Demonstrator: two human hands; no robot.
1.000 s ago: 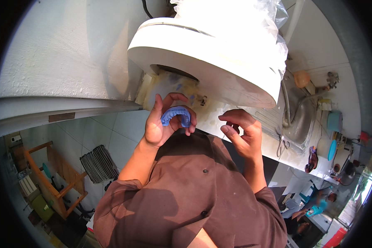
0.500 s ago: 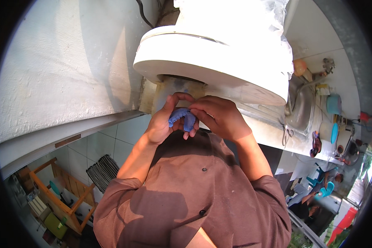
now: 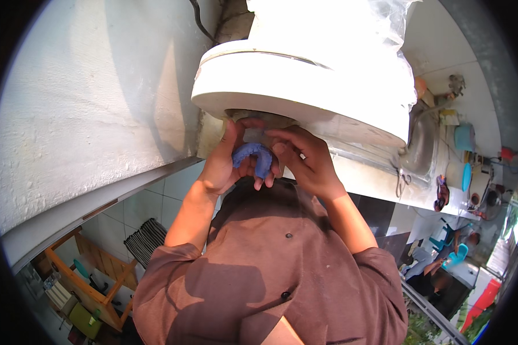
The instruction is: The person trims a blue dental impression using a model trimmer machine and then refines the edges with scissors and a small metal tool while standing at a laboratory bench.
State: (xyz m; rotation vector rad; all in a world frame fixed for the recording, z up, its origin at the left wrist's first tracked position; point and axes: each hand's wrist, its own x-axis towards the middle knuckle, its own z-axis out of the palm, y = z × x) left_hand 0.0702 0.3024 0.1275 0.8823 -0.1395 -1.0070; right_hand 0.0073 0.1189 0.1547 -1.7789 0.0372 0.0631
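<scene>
White counter (image 3: 380, 178) under machine base (image 3: 305, 98); left hand (image 3: 227, 164) grip clamped on blue mould (image 3: 254, 155), right hand (image 3: 305, 164) grip seemingly pinching it

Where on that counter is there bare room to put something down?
Bare white ledge lies left of the round white machine. Under the machine both hands, left and right, crowd the blue mould. The counter's right end is cluttered.

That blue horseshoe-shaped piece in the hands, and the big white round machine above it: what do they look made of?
The blue horseshoe-shaped piece, held by the left hand with the right hand against it, looks like matte, moulded plaster or rubbery material: dull, no shine. The white round machine seems smooth painted metal or hard plastic, with a soft sheen. The crinkled clear plastic sheet draped over its top looks like thin film.
</scene>
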